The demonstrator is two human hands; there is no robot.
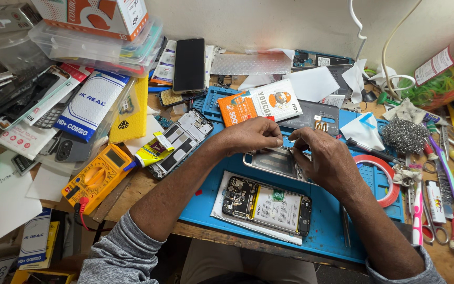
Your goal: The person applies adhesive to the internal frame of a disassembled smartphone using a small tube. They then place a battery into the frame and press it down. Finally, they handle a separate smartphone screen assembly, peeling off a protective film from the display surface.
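**Small parts, crowded worktop: what could slip or break**

Nearest the camera, an opened phone (267, 205) is seen lying face down on the blue mat (337, 231), with its battery and boards bare; it rests on a white sheet, just below the hands; a knock from a wrist could push it toward the mat's front edge.

Just above it, a thin phone frame (273, 162) is held flat on the mat; the left hand (251, 136) is pinched shut on the frame's top edge, and the right hand (326, 160) is pinched shut on the same edge, close beside it; what is caught between the fingertips is too small to be told; it may be a strip of film or tape.

The frame looks thin, so it could be bent if it is pressed too hard; a strip could be torn if it is pulled too fast; a tiny part could be dropped and lost among the clutter.

A roll of red tape (390, 181) lies near the right wrist, and scissors (431, 221) and small tools are spread beside it; these could be swept off by an elbow.

A yellow meter (98, 176) sits at the left, close to the worktop's edge, and a glue tube (151, 152) lies near it; glue could be squeezed out if it is leaned on; the steel wool (405, 135) could shed bits onto bare boards.
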